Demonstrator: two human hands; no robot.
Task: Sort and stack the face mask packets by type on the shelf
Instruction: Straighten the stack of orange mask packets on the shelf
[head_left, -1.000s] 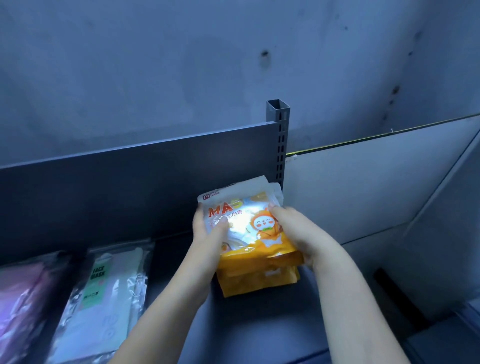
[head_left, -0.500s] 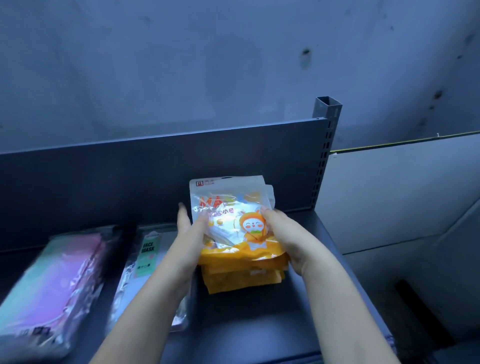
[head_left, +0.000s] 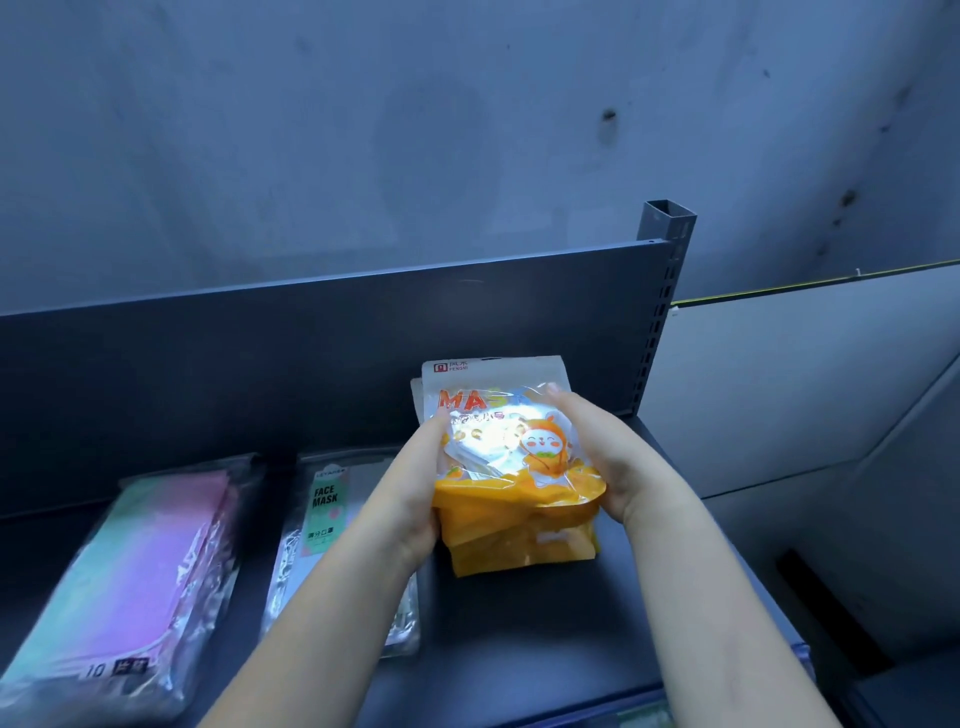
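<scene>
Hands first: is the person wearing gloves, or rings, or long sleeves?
No gloves. The left hand and the right hand are both bare, and no rings show on them. The left forearm and the right forearm are bare too: no sleeves, watch or bracelet as far as the picture reaches.

orange packets (head_left: 519, 525): cartoon print | pink-green packets (head_left: 140, 561) | clear packets (head_left: 311, 535): green label

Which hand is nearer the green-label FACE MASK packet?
Left. The left hand grips the orange packet stack at its left edge, beside the FACE MASK packet; the right hand grips its far side.
</scene>
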